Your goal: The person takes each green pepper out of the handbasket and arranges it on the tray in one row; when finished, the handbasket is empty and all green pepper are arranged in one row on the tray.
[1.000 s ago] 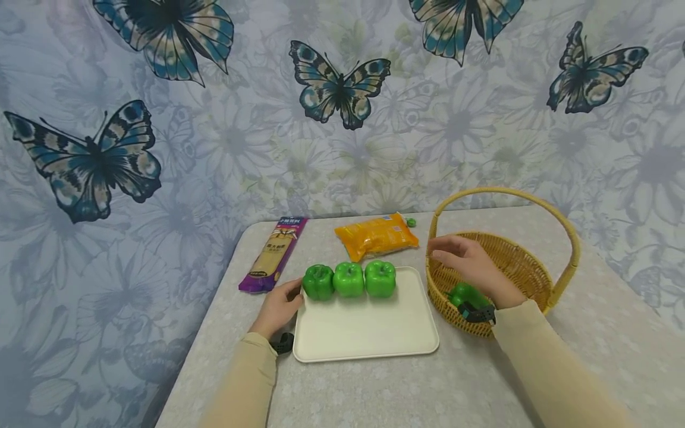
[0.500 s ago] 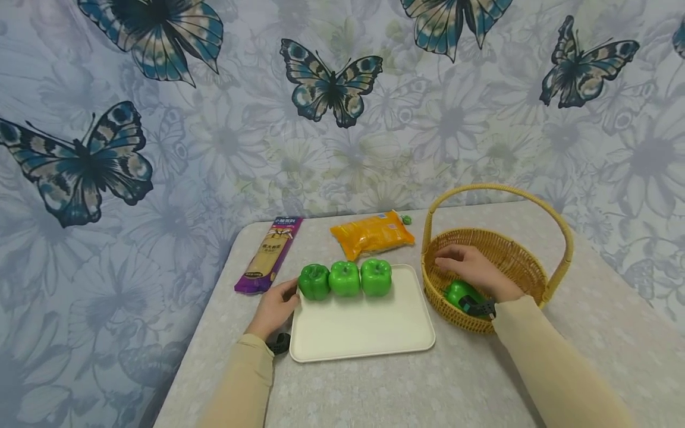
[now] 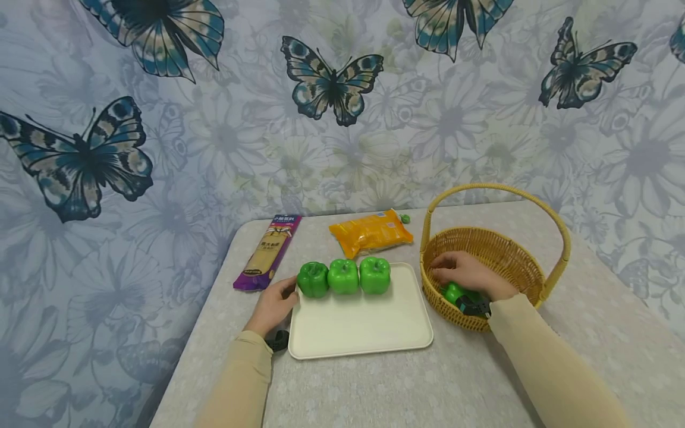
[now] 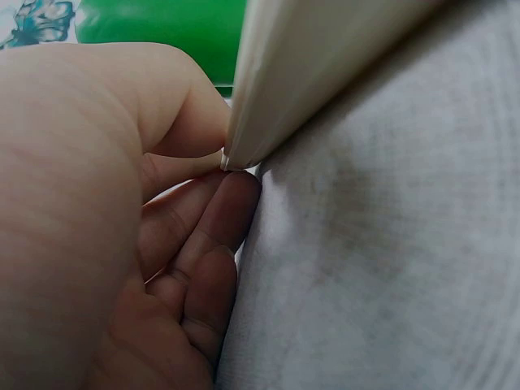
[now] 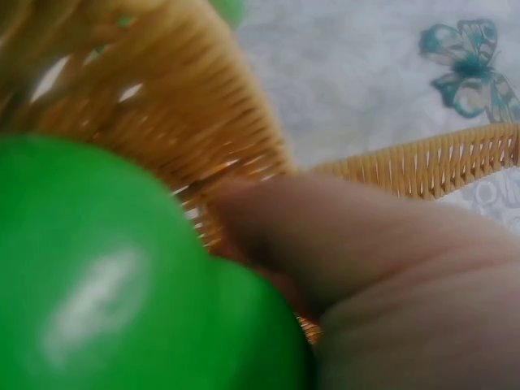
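My left hand [image 3: 274, 306] is at the left edge of a cream tray [image 3: 358, 333]. In the left wrist view, the thumb presses the tray rim [image 4: 252, 106] and bent fingers [image 4: 231, 211] lie beneath it. Three green bell peppers [image 3: 343, 277] line the tray's far side; the leftmost is close to my fingertips. Inside the wicker basket [image 3: 514, 261], my right hand [image 3: 471, 274] reaches down over another green bell pepper [image 3: 452, 292], partly covered by hand and wrist. In the right wrist view this pepper [image 5: 97, 268] lies beside the thumb [image 5: 325, 227]; the other fingers are hidden.
An orange packet [image 3: 371, 232] lies behind the tray, with a small green item [image 3: 405, 219] by its corner. A purple noodle packet [image 3: 267, 252] lies at the left. The basket's tall handle [image 3: 497, 187] arches above it. A patterned wall backs the table.
My right hand has gone from the basket's left rim down inside, lower over the pepper. The left hand stays at the tray edge. The head view has shifted slightly.
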Available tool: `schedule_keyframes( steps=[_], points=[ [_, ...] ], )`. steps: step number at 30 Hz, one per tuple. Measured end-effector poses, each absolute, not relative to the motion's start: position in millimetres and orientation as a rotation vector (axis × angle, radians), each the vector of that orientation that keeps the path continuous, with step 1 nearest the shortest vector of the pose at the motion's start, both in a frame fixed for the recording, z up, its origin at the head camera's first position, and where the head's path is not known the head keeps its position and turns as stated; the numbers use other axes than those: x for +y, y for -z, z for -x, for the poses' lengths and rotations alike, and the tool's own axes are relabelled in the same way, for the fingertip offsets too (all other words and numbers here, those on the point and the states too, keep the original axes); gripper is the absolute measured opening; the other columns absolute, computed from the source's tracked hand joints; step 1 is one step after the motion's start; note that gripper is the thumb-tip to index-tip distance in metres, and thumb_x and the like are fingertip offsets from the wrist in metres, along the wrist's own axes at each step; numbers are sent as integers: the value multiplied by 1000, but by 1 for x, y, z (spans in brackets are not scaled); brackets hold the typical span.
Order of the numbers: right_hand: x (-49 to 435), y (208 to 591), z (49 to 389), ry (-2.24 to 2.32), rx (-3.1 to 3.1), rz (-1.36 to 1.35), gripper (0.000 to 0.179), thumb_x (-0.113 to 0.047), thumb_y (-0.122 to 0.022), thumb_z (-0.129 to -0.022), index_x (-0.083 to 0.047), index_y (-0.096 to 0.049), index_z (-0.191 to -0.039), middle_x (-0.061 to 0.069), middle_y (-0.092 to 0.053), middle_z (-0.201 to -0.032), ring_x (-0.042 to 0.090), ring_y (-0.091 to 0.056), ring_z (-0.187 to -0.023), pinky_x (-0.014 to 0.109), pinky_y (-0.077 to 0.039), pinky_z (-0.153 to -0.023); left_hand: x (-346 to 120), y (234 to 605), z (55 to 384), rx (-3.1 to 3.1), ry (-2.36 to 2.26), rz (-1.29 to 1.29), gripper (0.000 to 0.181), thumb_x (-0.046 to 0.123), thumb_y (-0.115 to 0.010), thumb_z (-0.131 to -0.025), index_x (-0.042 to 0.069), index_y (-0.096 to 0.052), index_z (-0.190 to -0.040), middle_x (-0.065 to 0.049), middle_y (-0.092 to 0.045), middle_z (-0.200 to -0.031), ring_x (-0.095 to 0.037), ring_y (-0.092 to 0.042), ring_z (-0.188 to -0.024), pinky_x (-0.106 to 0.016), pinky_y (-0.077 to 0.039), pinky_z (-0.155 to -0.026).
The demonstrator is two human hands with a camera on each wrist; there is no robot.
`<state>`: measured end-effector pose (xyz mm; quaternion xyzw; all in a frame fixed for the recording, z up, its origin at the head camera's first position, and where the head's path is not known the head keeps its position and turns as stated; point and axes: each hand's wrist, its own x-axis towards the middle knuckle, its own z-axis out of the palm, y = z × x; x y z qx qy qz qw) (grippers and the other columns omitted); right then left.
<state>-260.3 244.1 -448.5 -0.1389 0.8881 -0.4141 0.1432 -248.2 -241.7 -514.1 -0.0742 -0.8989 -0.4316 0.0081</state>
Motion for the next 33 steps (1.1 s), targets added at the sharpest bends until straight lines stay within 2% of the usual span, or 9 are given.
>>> schedule_keyframes(
  steps=[7,13,20,27,33],
  points=[
    [245,453,263,1156,2623,398,37,-25,-60,-105,1,-66,-130,16,-73,-110,26,-73,-92,38,-59,-80,-242,515,250,-2811,1349,224,50,15,-61,-100,9,-56,-149,-16,-67,-136,-33,-63,-126,-50,-53,-106],
    [244,453,262,1247,2698,198,39,-28,-57,-106,2,-64,-130,20,-71,-110,23,-68,-90,32,-55,-74,-241,516,251,-2821,1343,222,50,16,-60,-100,9,-55,-150,-16,-67,-137,-32,-63,-126,-49,-52,-107],
    [244,449,259,1345,2752,-13,41,-33,-54,-107,0,-62,-130,21,-70,-108,22,-66,-83,33,-54,-65,-241,516,252,-2825,1318,224,50,16,-59,-100,9,-54,-150,-15,-67,-135,-32,-63,-125,-49,-52,-106],
    [243,449,260,1267,2737,12,53,-49,-56,-104,-3,-62,-130,20,-67,-117,24,-63,-90,33,-54,-71,-242,517,253,-2821,1326,214,50,16,-60,-100,8,-55,-150,-16,-67,-135,-33,-63,-125,-49,-53,-106],
    [242,451,260,1203,2744,92,50,-45,-59,-103,-1,-64,-127,19,-66,-120,24,-61,-92,32,-53,-72,-241,518,254,-2822,1316,212,50,16,-60,-100,8,-55,-149,-17,-68,-135,-33,-64,-125,-50,-53,-106]
  ],
)
